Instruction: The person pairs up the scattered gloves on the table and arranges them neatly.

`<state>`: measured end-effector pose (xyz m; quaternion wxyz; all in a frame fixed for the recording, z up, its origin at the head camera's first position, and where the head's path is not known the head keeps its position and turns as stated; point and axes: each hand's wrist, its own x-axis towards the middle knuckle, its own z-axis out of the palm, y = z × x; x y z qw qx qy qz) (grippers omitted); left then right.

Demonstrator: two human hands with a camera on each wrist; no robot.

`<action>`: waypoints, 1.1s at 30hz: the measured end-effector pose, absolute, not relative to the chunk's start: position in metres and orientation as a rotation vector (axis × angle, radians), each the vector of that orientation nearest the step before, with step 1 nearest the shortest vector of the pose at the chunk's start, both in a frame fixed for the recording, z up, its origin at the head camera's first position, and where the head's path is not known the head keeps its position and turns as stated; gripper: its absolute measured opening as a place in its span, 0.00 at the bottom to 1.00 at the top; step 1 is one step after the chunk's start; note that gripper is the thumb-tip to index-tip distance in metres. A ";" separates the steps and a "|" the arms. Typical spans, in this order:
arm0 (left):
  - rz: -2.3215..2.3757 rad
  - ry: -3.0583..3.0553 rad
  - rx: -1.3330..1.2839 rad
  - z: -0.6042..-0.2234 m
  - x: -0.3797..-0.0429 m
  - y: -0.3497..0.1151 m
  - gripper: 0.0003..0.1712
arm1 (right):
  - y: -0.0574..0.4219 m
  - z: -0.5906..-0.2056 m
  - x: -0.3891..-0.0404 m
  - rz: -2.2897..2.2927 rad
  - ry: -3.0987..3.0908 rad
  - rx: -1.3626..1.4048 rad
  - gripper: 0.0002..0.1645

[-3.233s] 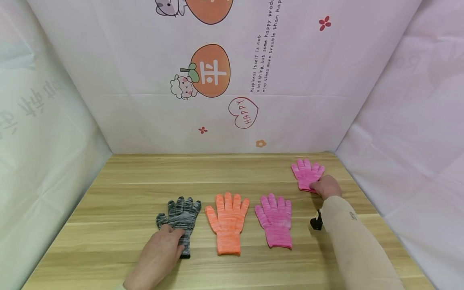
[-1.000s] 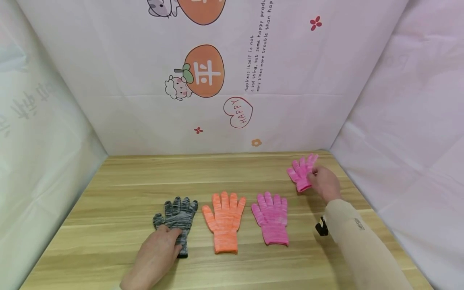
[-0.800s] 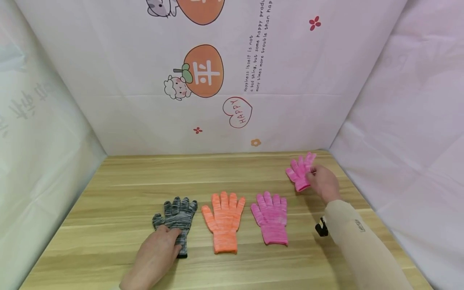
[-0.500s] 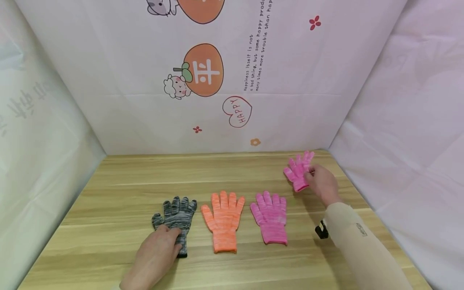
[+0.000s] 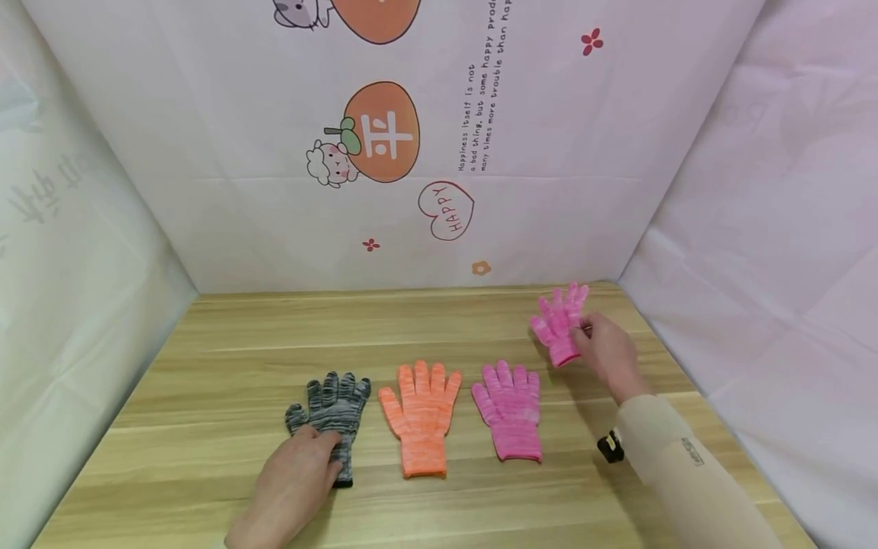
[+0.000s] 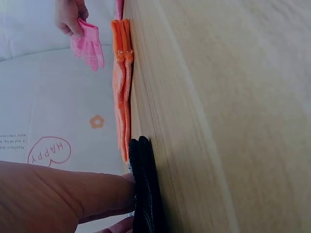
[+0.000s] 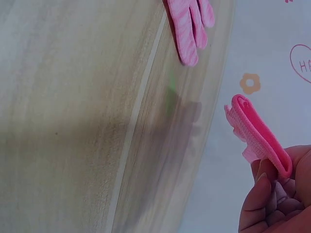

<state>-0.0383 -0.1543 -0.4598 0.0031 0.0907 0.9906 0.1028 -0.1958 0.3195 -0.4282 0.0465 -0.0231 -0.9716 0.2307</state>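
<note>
In the head view my right hand (image 5: 609,349) pinches a pink glove (image 5: 561,320) by the side of its cuff, at the back right. The right wrist view shows this glove's cuff (image 7: 265,133) edge-on, raised above the wooden table, its shadow falling below. My left hand (image 5: 293,480) rests on a black-and-grey glove (image 5: 338,415), covering part of its palm and cuff; the left wrist view has the thumb against its upper face. To the right of that glove lies an orange glove (image 5: 423,423), then a second pink glove (image 5: 511,415), both flat with fingers pointing away.
The gloves are on a wood-grain table (image 5: 295,328). A white printed backdrop (image 5: 549,152) rises at its far edge, and white cloth sides (image 5: 768,229) stand left and right. A small black device (image 5: 610,447) sits at the right wrist.
The pink glove at the back right was lying flat and is now lifted in my right hand, tilted and shifted left. My left hand stays on the black-and-grey glove. The head view has shifted slightly.
</note>
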 end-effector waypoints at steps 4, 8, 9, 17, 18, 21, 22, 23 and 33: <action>0.312 3.114 0.297 -0.460 -0.039 -0.155 0.18 | 0.315 -0.426 -0.190 0.710 -2.950 -0.058 0.22; 0.314 3.115 0.298 -0.460 -0.038 -0.154 0.18 | 0.310 -0.425 -0.184 0.728 -2.919 -0.043 0.22; 0.313 3.114 0.297 -0.460 -0.038 -0.154 0.18 | 0.309 -0.424 -0.182 0.738 -2.911 -0.036 0.22; 0.308 3.117 0.301 -0.459 -0.038 -0.155 0.18 | 0.300 -0.421 -0.168 0.773 -2.885 0.027 0.19; 0.306 3.118 0.307 -0.459 -0.038 -0.155 0.18 | 0.299 -0.421 -0.166 0.778 -2.888 0.030 0.18; 0.309 3.120 0.319 -0.459 -0.038 -0.156 0.18 | 0.296 -0.421 -0.161 0.796 -2.891 0.034 0.17; 0.311 3.121 0.322 -0.459 -0.039 -0.156 0.18 | 0.295 -0.421 -0.160 0.802 -2.891 0.035 0.17; 0.313 3.121 0.324 -0.459 -0.039 -0.156 0.18 | 0.294 -0.422 -0.158 0.805 -2.890 0.037 0.17; 0.327 3.133 0.326 -0.460 -0.039 -0.155 0.17 | 0.286 -0.427 -0.146 0.800 -2.849 0.081 0.13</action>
